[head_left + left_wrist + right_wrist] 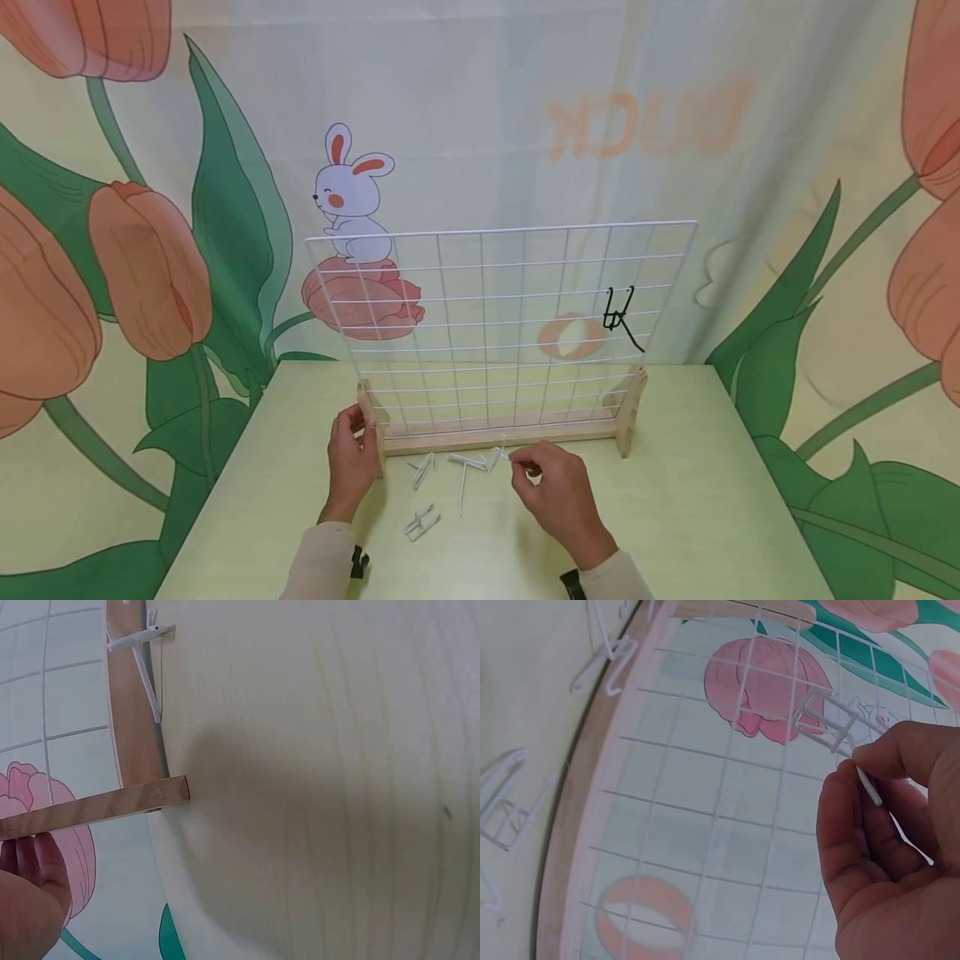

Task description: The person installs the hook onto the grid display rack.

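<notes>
A white wire grid panel (480, 327) stands upright in a wooden base (502, 437). My left hand (352, 462) holds the left wooden side support (97, 810), with several fingers against its outer face; the left wrist view does not show the thumb. My right hand (557, 492) pinches a white wire hook (866, 784) by its stem between thumb and index finger. The hook's squared bracket end points away from the palm, in front of the grid. Other white hooks lie on the table before the base: one at left (422, 471), one in the middle (465, 462), one nearer me (422, 523).
On the grid's right part hangs a black hook (617, 318). The right wooden support (632, 414) stands on the pale tabletop (697, 500). Behind the table hangs a printed curtain (480, 125) with tulips and a rabbit.
</notes>
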Demonstrator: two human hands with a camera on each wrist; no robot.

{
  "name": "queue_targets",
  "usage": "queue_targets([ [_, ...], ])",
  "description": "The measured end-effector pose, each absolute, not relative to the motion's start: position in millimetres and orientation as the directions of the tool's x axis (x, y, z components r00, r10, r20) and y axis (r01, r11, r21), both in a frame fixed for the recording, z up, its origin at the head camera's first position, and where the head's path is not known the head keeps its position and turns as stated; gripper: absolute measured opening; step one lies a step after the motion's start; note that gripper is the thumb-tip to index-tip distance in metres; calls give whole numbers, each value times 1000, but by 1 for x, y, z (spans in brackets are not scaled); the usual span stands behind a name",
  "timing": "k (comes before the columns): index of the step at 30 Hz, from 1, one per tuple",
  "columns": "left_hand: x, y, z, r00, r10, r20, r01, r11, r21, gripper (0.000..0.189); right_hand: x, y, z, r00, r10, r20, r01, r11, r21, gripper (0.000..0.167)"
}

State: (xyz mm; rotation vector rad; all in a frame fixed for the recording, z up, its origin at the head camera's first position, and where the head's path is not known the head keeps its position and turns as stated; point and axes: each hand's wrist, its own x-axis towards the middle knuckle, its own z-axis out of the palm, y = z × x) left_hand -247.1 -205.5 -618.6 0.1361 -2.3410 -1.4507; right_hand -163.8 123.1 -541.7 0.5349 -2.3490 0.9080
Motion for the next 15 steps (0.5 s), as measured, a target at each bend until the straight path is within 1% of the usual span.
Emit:
queue_targets([
  [8, -249, -207, -622, -916, -278, 289, 132, 472, 872, 37, -170, 131, -525, -764, -113, 635, -541, 648, -536, 16],
  [15, -249, -206, -622, -919, -277, 281, 118, 486, 866, 37, -174, 131, -516, -749, -51, 661, -521, 661, -540, 15],
])
